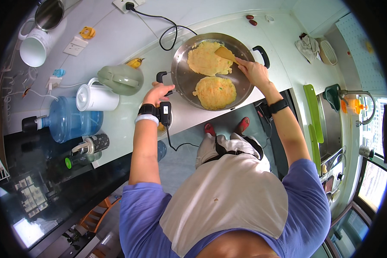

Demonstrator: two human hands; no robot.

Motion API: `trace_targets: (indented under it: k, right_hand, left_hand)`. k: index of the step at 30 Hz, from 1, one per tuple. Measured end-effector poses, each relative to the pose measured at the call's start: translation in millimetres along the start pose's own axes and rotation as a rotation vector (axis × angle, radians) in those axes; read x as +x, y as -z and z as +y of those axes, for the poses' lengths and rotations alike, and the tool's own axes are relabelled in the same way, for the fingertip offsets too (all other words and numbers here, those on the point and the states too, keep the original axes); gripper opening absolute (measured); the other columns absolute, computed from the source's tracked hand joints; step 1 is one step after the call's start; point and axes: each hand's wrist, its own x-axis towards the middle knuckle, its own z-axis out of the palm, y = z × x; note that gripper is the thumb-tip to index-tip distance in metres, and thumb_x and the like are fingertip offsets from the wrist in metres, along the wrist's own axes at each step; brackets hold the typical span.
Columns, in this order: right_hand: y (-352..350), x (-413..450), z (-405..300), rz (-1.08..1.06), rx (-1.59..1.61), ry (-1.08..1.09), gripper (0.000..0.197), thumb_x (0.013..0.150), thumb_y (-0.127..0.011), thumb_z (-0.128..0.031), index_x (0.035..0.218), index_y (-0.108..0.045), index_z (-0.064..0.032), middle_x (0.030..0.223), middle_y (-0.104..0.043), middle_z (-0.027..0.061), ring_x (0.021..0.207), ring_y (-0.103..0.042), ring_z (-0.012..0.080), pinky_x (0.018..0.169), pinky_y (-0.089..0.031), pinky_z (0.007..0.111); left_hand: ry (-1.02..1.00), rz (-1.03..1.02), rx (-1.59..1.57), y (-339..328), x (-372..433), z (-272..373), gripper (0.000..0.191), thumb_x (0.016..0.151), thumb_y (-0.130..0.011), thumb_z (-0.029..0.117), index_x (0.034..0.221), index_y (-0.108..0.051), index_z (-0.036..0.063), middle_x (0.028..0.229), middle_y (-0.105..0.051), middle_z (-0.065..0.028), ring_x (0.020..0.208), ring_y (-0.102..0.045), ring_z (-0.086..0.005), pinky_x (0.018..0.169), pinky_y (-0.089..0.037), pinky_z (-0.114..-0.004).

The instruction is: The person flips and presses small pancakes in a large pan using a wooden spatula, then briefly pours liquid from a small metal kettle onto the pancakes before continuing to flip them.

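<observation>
A wide metal pan with two black side handles stands on the pale counter, holding two yellow pancakes. My right hand grips a wooden spatula, whose blade lies on the far pancake. The near pancake lies flat, closer to me. At the pan's left handle is my left hand, fingers spread; whether it grips the handle cannot be told. Close to my left wrist is a black plug-like device with a cord.
Left on the counter are a green kettle-like vessel, a white pitcher, a banana, a large blue water bottle and a patterned flask. A black cord runs behind the pan. Green boards stand beside the sink.
</observation>
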Motion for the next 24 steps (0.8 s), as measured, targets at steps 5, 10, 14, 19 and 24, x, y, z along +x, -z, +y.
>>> trace_targets:
  k: [5, 10, 14, 19, 24]
  right_hand:
    - [-2, -11, 3, -0.008, -0.069, -0.013, 0.034, 0.09, -0.051, -0.035, 0.124, -0.056, -0.0291, 0.082, -0.067, 0.0117, 0.074, -0.064, 0.0315, 0.068, -0.051, 0.041]
    - [2, -15, 20, 0.036, 0.102, -0.021, 0.033, 0.089, -0.052, -0.034, 0.12, -0.058, -0.0271, 0.091, -0.067, 0.0103, 0.083, -0.063, 0.0301, 0.072, -0.05, 0.04]
    - [25, -19, 20, -0.015, 0.087, -0.062, 0.033, 0.09, -0.052, -0.032, 0.121, -0.058, -0.0253, 0.093, -0.067, 0.0094, 0.083, -0.063, 0.0288, 0.073, -0.05, 0.04]
    - [30, -31, 35, 0.008, 0.014, -0.046, 0.032, 0.089, -0.054, -0.032, 0.118, -0.06, -0.022, 0.09, -0.067, 0.0106, 0.083, -0.063, 0.0302, 0.073, -0.049, 0.042]
    - [36, -34, 46, -0.002, -0.057, -0.085, 0.029, 0.087, -0.056, -0.033, 0.112, -0.062, -0.0176, 0.085, -0.067, 0.0122, 0.082, -0.063, 0.0318, 0.072, -0.049, 0.043]
  left_hand:
    - [0.015, 0.001, 0.069, 1, 4, 3, 0.077, 0.081, -0.065, 0.04, 0.127, -0.017, 0.0027, 0.131, -0.047, -0.013, 0.107, -0.058, -0.0223, 0.042, -0.039, -0.025]
    - [0.011, 0.003, 0.082, 0, 4, 3, 0.081, 0.081, -0.065, 0.04, 0.13, -0.014, 0.0011, 0.131, -0.047, -0.0119, 0.105, -0.06, -0.0212, 0.042, -0.037, -0.024]
    - [-0.002, 0.004, 0.065, 0, 3, 0, 0.081, 0.081, -0.065, 0.04, 0.13, -0.014, 0.0011, 0.131, -0.047, -0.0119, 0.105, -0.06, -0.0218, 0.044, -0.038, -0.026]
    - [-0.016, 0.032, 0.078, -3, 3, 3, 0.082, 0.082, -0.064, 0.04, 0.131, -0.012, -0.0014, 0.129, -0.048, -0.0139, 0.105, -0.06, -0.0242, 0.061, -0.048, -0.034]
    - [-0.025, 0.016, 0.095, 0, 7, 0, 0.087, 0.082, -0.063, 0.039, 0.133, -0.007, -0.0041, 0.128, -0.048, -0.0161, 0.105, -0.06, -0.0255, 0.071, -0.049, -0.038]
